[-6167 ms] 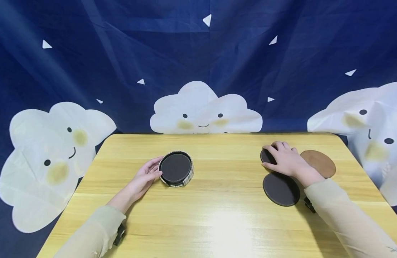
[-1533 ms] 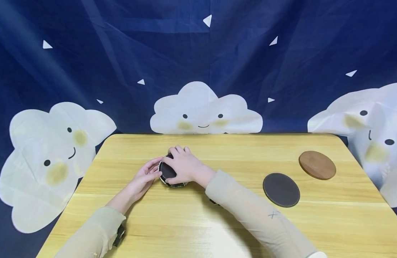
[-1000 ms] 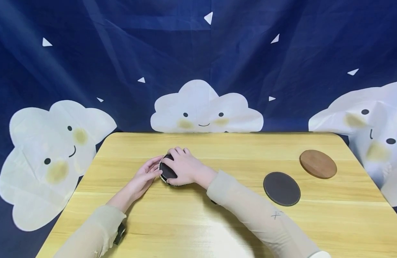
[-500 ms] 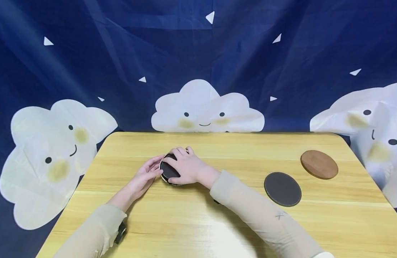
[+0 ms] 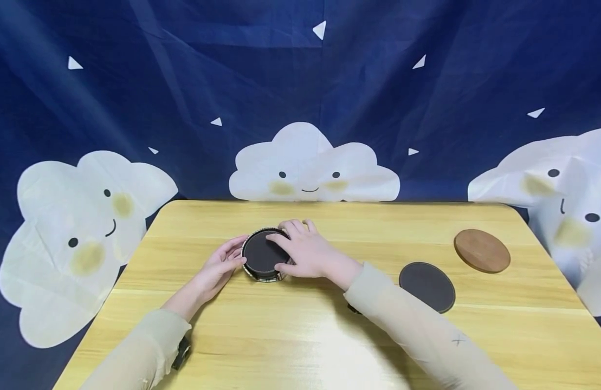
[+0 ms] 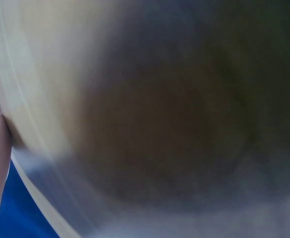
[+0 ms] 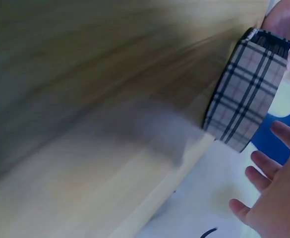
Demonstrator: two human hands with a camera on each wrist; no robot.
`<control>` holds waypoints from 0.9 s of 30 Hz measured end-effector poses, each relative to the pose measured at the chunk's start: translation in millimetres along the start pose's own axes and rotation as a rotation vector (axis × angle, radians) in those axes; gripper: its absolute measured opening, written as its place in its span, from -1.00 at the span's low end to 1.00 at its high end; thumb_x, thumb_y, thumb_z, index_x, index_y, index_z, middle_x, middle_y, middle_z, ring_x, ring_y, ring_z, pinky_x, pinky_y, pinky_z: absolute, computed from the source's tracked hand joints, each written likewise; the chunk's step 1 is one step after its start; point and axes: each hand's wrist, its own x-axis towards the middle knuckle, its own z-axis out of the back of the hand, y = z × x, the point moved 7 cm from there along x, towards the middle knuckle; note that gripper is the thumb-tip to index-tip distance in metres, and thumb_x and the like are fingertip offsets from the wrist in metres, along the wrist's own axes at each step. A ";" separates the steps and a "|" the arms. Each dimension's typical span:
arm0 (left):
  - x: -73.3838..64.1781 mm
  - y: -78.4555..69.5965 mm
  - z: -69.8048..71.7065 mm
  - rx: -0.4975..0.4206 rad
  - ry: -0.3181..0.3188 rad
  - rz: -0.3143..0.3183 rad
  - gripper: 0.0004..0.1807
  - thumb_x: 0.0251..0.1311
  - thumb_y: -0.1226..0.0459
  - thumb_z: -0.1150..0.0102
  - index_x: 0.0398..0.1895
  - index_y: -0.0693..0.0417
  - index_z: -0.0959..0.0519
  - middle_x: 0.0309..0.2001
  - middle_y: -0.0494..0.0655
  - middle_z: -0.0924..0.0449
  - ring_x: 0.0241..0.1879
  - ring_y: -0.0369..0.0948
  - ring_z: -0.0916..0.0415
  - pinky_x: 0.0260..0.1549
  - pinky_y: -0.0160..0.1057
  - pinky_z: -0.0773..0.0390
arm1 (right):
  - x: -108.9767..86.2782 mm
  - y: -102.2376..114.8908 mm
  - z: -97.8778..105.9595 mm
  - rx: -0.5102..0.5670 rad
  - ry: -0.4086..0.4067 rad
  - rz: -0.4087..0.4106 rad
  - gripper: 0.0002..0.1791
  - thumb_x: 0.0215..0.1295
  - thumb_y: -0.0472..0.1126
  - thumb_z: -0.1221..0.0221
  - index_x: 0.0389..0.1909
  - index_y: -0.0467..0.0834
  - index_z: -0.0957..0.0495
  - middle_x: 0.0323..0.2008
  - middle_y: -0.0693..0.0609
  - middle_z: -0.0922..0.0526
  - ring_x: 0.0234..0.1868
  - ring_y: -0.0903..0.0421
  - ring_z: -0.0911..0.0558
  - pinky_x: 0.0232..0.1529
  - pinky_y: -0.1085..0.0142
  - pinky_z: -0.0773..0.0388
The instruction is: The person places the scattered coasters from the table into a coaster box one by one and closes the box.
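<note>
A round coaster holder (image 5: 268, 279) with plaid sides stands on the table, left of the middle. On top inside it lies a dark round coaster (image 5: 258, 253). My left hand (image 5: 213, 275) grips the holder's left side, thumb at the rim and fingers round the far side. Over the holder's right part, my right hand (image 5: 310, 252) hovers with fingers spread and nothing held. The right wrist view shows the plaid side of the holder (image 7: 245, 94), with the right hand's fingers apart from it. The left wrist view is mostly blurred and dark.
A dark coaster (image 5: 429, 284) lies on the right of the wooden table (image 5: 290, 336), partly behind the right sleeve. Farther right and back is a brown coaster (image 5: 482, 250). A blue curtain (image 5: 271, 76) with printed clouds hangs behind the table.
My right hand took a dark coaster from the right side, brought it over to the holder and let go. Now it has drawn back slightly rightward. My left hand has stayed put.
</note>
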 end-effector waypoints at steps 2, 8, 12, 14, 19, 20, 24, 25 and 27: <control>-0.2 -0.2 -0.2 0.004 0.002 -0.004 -0.23 0.41 0.55 -0.02 0.64 0.46 0.00 0.24 -0.45 -0.50 0.22 -0.51 -0.49 0.25 -0.55 -0.51 | -8.7 -4.5 2.2 0.010 -0.024 0.003 -0.21 0.42 0.27 -0.17 0.57 0.05 -0.32 0.49 -0.18 -0.35 0.54 -0.14 -0.30 0.54 -0.23 -0.22; -0.5 -0.8 -0.4 0.010 -0.002 0.005 -0.22 0.41 0.55 -0.01 0.64 0.45 0.01 0.24 -0.45 -0.48 0.22 -0.51 -0.48 0.25 -0.56 -0.49 | -33.2 -14.9 6.8 0.010 -0.073 0.005 -0.26 0.44 0.19 -0.21 0.56 0.04 -0.34 0.49 -0.20 -0.35 0.55 -0.16 -0.30 0.54 -0.27 -0.22; -0.9 -0.6 -0.5 0.007 -0.006 0.008 -0.23 0.41 0.56 0.01 0.64 0.46 0.01 0.23 -0.44 -0.49 0.21 -0.51 -0.49 0.25 -0.57 -0.49 | -47.5 -18.1 8.8 -0.015 -0.096 0.018 -0.27 0.42 0.16 -0.25 0.53 0.01 -0.36 0.46 -0.20 -0.37 0.52 -0.16 -0.32 0.51 -0.23 -0.25; -1.3 -0.6 -0.3 0.005 -0.006 0.008 -0.23 0.41 0.57 0.01 0.64 0.47 0.02 0.23 -0.44 -0.49 0.21 -0.51 -0.49 0.25 -0.56 -0.49 | -54.3 -18.5 10.5 -0.026 -0.111 0.030 -0.27 0.41 0.14 -0.27 0.51 0.00 -0.38 0.44 -0.20 -0.39 0.50 -0.16 -0.34 0.49 -0.22 -0.27; -2.0 -1.0 -0.4 0.003 -0.004 0.007 -0.23 0.41 0.56 -0.01 0.64 0.46 0.01 0.24 -0.43 -0.48 0.22 -0.51 -0.48 0.26 -0.56 -0.49 | -73.2 -18.9 12.9 -0.030 -0.139 0.056 -0.28 0.36 0.10 -0.31 0.48 -0.03 -0.41 0.40 -0.21 -0.43 0.46 -0.16 -0.39 0.45 -0.20 -0.31; -2.0 -0.9 -0.2 0.006 -0.003 0.007 -0.23 0.41 0.55 -0.01 0.64 0.46 0.01 0.25 -0.43 -0.48 0.23 -0.52 -0.48 0.26 -0.56 -0.49 | -77.2 -19.4 12.5 -0.030 -0.140 0.059 -0.28 0.35 0.10 -0.32 0.47 -0.03 -0.42 0.40 -0.20 -0.43 0.46 -0.16 -0.40 0.45 -0.19 -0.31; -0.7 1.3 0.9 0.010 -0.003 0.013 -0.23 0.42 0.56 0.01 0.64 0.44 0.00 0.24 -0.44 -0.48 0.23 -0.52 -0.48 0.26 -0.56 -0.49 | -94.7 -23.0 9.7 -0.048 -0.146 0.068 -0.28 0.32 0.11 -0.33 0.46 -0.01 -0.43 0.38 -0.19 -0.45 0.44 -0.14 -0.41 0.44 -0.19 -0.31; -0.5 1.6 1.1 0.010 -0.002 0.012 -0.23 0.42 0.56 0.01 0.64 0.44 0.00 0.25 -0.44 -0.48 0.23 -0.52 -0.48 0.26 -0.56 -0.49 | -99.3 -24.3 9.5 -0.056 -0.146 0.070 -0.28 0.32 0.12 -0.34 0.45 -0.01 -0.43 0.38 -0.19 -0.45 0.44 -0.13 -0.41 0.44 -0.20 -0.32; 0.0 1.9 0.9 0.010 0.000 0.011 -0.23 0.42 0.56 0.00 0.64 0.44 0.00 0.25 -0.44 -0.48 0.23 -0.52 -0.48 0.26 -0.56 -0.49 | -108.5 -27.7 9.3 -0.067 -0.145 0.070 -0.29 0.32 0.12 -0.34 0.44 0.00 -0.44 0.38 -0.18 -0.45 0.44 -0.13 -0.41 0.44 -0.20 -0.32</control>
